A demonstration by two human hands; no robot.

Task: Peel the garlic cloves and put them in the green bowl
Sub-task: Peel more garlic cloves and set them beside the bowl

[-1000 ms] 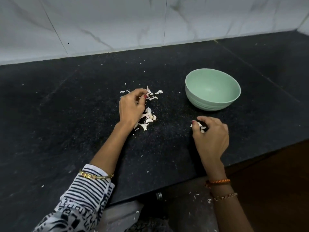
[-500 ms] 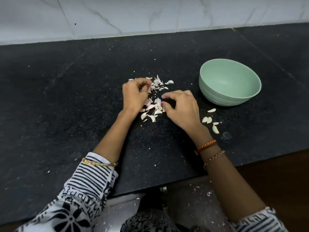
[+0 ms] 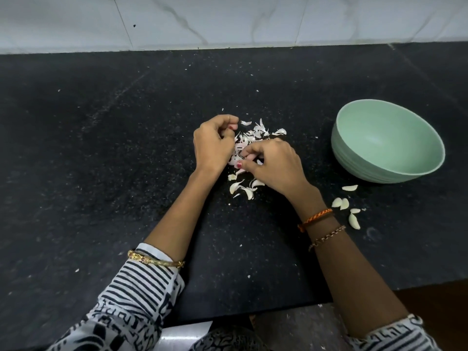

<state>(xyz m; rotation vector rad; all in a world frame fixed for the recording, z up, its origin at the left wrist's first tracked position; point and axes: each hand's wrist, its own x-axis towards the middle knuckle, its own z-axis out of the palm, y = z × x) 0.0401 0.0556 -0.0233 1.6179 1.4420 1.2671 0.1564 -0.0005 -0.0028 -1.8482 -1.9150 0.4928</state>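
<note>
A pile of garlic skins and cloves (image 3: 260, 130) lies at the middle of the black counter (image 3: 101, 148). My left hand (image 3: 212, 145) rests at the pile's left edge with its fingers curled in; nothing shows inside them. My right hand (image 3: 273, 163) is on the pile, its thumb and fingers pinching a pinkish garlic clove (image 3: 240, 171) that is mostly hidden. More white pieces (image 3: 243, 188) lie just below my hands. Several peeled cloves (image 3: 340, 203) lie loose to the right of my right wrist. The green bowl (image 3: 354, 163) stands at the right, and its visible inside is bare.
A white marble-tiled wall (image 3: 228, 19) runs along the back of the counter. The counter's front edge (image 3: 253, 315) is close to my body, with a dark floor (image 3: 443, 300) to the lower right. Small skin flecks are scattered over the counter.
My right hand came from the peeled cloves on the right over to the pile and closed in beside my left hand. My left hand stayed at the pile. The view shifted left.
</note>
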